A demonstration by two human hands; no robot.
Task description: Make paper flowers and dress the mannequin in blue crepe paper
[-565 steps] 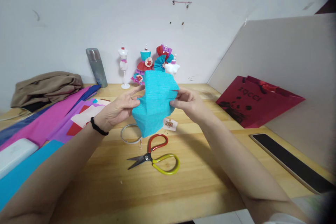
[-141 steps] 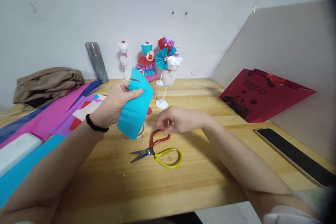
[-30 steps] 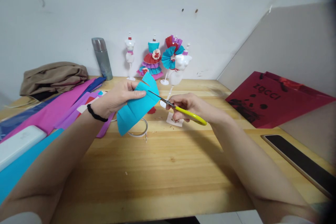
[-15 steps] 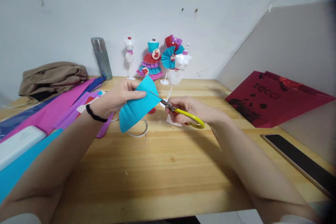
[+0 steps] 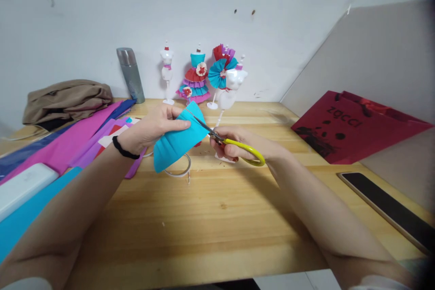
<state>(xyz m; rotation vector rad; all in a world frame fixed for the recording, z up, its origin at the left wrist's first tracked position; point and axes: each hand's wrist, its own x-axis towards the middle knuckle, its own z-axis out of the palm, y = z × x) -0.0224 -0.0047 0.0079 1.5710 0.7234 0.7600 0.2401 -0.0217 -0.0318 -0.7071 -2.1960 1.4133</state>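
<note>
Wooden table (image 5: 217, 217) against white wall (image 5: 102, 9); left hand (image 5: 151, 128) fingers pinching blue paper (image 5: 178, 142), right hand (image 5: 234, 142) gripping scissors (image 5: 227, 141)

On my feed, a grey flask (image 5: 130, 74) stands by the wall beside small dress forms (image 5: 200, 77). Coloured paper sheets (image 5: 64, 147) lie left on the worktop (image 5: 217, 217), a brown cloth (image 5: 66, 102) behind them. A red bag (image 5: 353, 127) and a phone (image 5: 387, 208) lie right.

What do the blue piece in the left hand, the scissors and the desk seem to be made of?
Blue piece: apparently crepe paper, matte, with fine parallel creases. Scissors: dark metal blades, with glossy yellow handle loops that look plastic-coated. Desk: wood or wood veneer, with pale grain lines, plank seams and a smooth, slightly shiny finish.
</note>
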